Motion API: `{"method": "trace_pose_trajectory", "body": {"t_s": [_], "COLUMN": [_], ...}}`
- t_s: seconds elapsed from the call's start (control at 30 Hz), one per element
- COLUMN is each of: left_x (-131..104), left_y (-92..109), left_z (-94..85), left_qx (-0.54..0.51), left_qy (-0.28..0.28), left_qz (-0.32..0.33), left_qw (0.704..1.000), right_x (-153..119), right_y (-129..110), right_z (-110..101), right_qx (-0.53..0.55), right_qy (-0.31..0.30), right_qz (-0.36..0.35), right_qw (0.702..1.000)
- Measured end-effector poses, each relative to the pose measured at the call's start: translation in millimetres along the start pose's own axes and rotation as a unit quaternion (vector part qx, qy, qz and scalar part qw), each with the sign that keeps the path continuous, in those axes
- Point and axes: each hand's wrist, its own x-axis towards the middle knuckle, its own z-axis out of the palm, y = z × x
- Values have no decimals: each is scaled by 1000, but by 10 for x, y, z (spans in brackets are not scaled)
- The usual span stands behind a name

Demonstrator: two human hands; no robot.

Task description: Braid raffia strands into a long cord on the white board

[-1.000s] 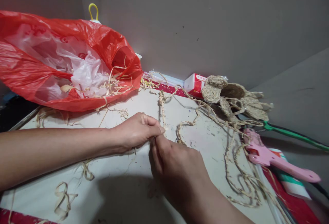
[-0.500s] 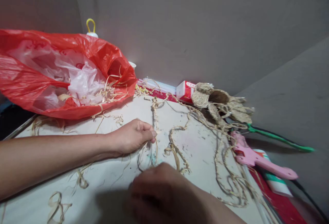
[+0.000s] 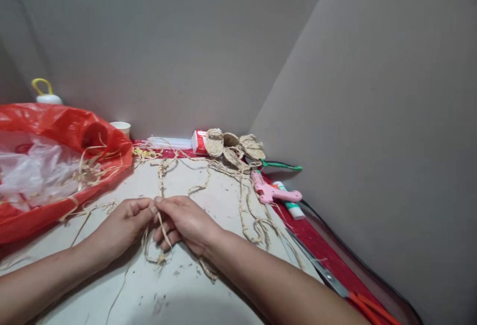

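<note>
A thin braided cord of straw-coloured fibre (image 3: 161, 182) runs across the white tabletop (image 3: 186, 290) to where both hands meet. My left hand (image 3: 126, 225) pinches it between thumb and fingers. Thumb to fingertip, my right hand (image 3: 188, 223) closes on the same cord right beside the left. From the pinch, loose strands (image 3: 163, 230) hang down past the right fingers, ending in a frayed knot near the table. Part of another cord (image 3: 206, 269) shows below my right wrist.
A red plastic bag (image 3: 70, 126) with fibre scraps lies left. At the back stand a paper cup (image 3: 121, 127), a red-white box (image 3: 200, 142) and a woven flower (image 3: 233, 151). A pink glue gun (image 3: 278, 194), a white-green tube (image 3: 292, 205) and orange-handled scissors (image 3: 330, 278) lie right.
My right hand has come up from the lower middle to meet the left at the cord. The view has turned right, bringing the scissors into sight.
</note>
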Motion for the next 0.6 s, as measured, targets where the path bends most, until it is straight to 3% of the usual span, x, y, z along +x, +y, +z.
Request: {"method": "trace_pose_trajectory", "body": {"t_s": [0.13,0.3,0.5,0.6], "left_x": [3,4,12,5], "left_y": [24,25,-50,-62], "left_z": [5,15,-60,-80], "left_qx": [31,26,1,-23], "left_qy": [38,74,29,33], "left_qz": [-13,-16,-2,-2], "left_qw": [999,997,1000,999], "right_x": [1,-1,17,12], "right_y": [-9,18,-8,-31], "right_z": [-99,-154,-220,-262], "right_qx": [-50,-98,-118,-79], "right_qy": [-33,-28,-96,-138], "right_qz": [23,-14,-2,19], "right_qw": [998,995,988,987]}}
